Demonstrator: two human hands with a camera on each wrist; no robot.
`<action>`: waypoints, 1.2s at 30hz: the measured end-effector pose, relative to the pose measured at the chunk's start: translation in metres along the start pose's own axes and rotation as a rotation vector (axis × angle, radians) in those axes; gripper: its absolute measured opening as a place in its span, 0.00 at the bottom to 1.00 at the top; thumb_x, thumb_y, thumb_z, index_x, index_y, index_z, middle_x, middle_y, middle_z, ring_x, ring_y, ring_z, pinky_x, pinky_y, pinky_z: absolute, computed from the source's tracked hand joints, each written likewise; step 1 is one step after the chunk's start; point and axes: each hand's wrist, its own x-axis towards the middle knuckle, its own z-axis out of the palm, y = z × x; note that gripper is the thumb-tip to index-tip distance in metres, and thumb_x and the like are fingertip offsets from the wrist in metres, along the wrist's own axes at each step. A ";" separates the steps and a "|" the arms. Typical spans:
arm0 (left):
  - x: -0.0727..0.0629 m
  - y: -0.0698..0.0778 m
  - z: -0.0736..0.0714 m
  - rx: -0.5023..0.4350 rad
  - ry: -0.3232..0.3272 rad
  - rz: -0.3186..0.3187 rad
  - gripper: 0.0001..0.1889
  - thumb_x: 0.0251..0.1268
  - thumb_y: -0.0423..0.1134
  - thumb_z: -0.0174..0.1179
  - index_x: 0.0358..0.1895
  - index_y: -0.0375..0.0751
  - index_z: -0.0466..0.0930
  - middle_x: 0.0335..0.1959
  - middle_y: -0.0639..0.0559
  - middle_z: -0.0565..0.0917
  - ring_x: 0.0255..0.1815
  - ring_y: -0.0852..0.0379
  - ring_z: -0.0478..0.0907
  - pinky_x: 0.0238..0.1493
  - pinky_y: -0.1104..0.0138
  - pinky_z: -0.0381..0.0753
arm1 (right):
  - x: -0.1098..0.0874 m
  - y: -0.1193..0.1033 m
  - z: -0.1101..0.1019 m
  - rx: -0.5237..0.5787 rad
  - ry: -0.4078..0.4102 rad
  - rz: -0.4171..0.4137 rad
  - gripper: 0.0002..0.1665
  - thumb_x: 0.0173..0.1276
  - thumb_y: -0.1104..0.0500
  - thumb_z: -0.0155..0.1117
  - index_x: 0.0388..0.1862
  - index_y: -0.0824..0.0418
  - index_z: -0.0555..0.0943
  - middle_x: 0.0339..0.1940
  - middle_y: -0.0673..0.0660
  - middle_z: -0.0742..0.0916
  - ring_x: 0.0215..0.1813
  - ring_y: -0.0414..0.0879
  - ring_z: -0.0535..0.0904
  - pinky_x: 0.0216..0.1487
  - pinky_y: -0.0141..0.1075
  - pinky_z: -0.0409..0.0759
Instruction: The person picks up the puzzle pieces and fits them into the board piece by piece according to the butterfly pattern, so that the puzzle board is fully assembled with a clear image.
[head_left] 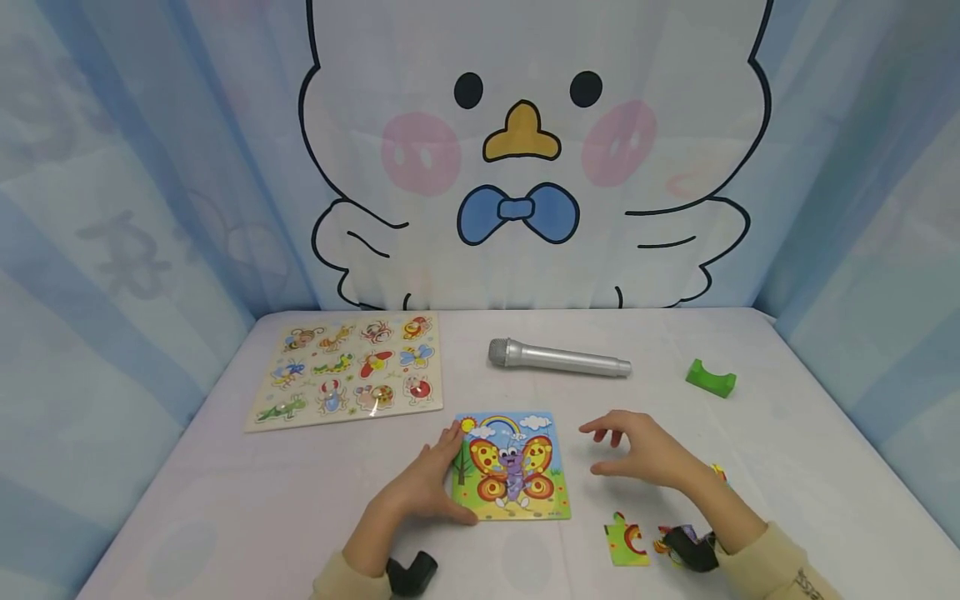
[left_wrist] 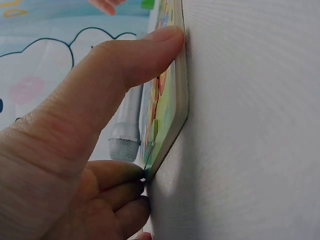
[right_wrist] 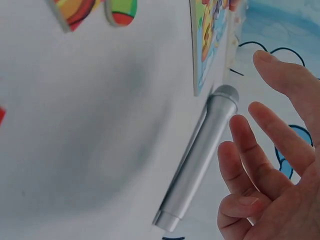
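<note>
A square butterfly puzzle [head_left: 512, 467] lies flat near the middle of the table. My left hand [head_left: 429, 479] grips its left side, the thumb at the near corner and the fingertips by the far left corner; in the left wrist view the thumb [left_wrist: 135, 57] lies against the board's edge. To the right of the puzzle, my right hand [head_left: 641, 450] hovers above the table with parted, slightly bent fingers and holds nothing. Below that hand lies a loose green puzzle piece [head_left: 625, 542]. More colourful pieces [head_left: 662, 546] are partly hidden by the right wrist and its black strap.
A wooden board of insect pictures [head_left: 345, 371] lies at the back left. Behind the puzzle is a silver microphone [head_left: 558, 358]. A green curved block [head_left: 710, 380] stands at the back right. A curtain with a cartoon print [head_left: 525, 275] hangs behind the table.
</note>
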 end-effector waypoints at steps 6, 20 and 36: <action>0.000 -0.001 0.001 -0.007 -0.003 0.003 0.59 0.33 0.49 0.76 0.69 0.28 0.49 0.72 0.39 0.45 0.72 0.43 0.41 0.69 0.47 0.42 | -0.015 0.012 -0.010 -0.017 0.033 0.058 0.28 0.48 0.56 0.74 0.50 0.60 0.79 0.39 0.53 0.82 0.37 0.47 0.72 0.32 0.37 0.76; -0.001 -0.001 0.000 0.004 0.006 0.000 0.59 0.33 0.49 0.76 0.69 0.28 0.49 0.72 0.39 0.46 0.72 0.43 0.41 0.69 0.47 0.42 | -0.051 0.039 -0.033 -0.087 0.109 0.124 0.29 0.47 0.58 0.74 0.51 0.60 0.78 0.40 0.55 0.82 0.36 0.46 0.70 0.25 0.28 0.72; -0.001 0.000 0.000 -0.002 0.009 -0.010 0.59 0.33 0.49 0.76 0.69 0.29 0.49 0.72 0.40 0.45 0.72 0.44 0.41 0.69 0.48 0.41 | -0.085 0.074 -0.043 -0.099 0.091 0.262 0.30 0.45 0.58 0.74 0.50 0.63 0.79 0.41 0.58 0.82 0.35 0.45 0.69 0.26 0.28 0.72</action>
